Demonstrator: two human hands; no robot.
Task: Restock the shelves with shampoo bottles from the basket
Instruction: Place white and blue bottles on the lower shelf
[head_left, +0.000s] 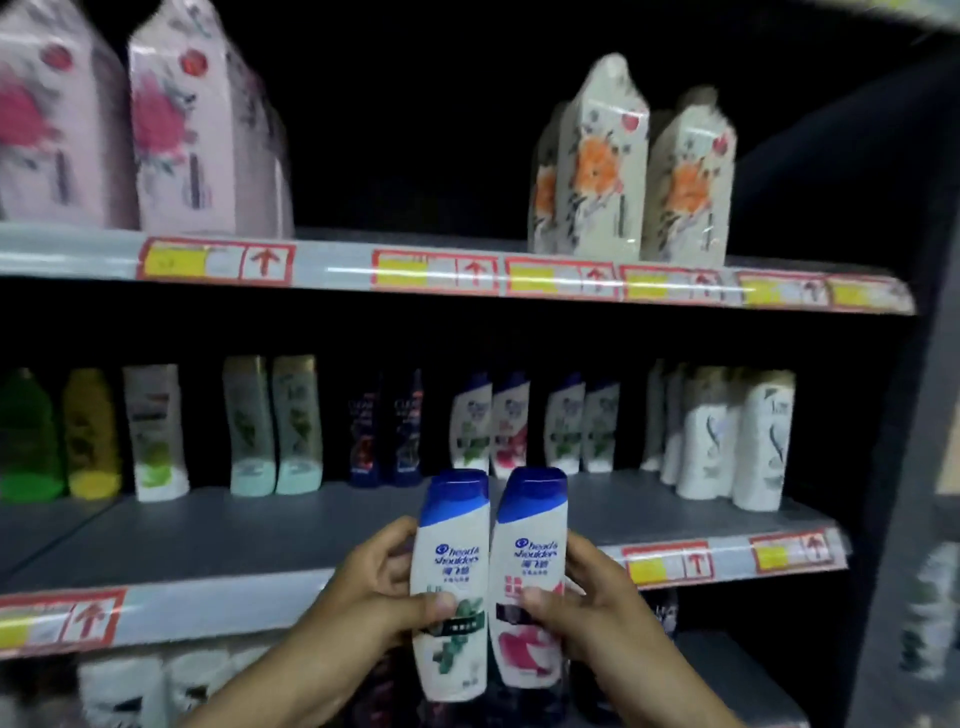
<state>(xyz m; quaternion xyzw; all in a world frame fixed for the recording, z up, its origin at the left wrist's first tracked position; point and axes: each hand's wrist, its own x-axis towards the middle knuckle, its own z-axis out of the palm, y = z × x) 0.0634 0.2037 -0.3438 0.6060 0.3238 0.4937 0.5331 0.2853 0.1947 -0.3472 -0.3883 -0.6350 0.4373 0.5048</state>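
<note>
I hold two white shampoo bottles with blue caps upright, side by side, in front of the middle shelf (291, 540). My left hand (379, 587) grips the bottle with the green leaf label (452, 582), thumb across its front. My right hand (592, 597) grips the bottle with the pink flower label (530, 577) the same way. The two bottles touch each other. Matching blue-capped bottles (491, 423) stand at the back of the middle shelf just behind them. The basket is out of view.
The middle shelf holds rows of other bottles: green and yellow (57, 431) at left, dark blue (387, 428) in the middle, white (737, 431) at right. Wrapped pink packs (202, 124) and orange-flower packs (634, 171) stand on the upper shelf. A dark upright post (904, 467) bounds the right side.
</note>
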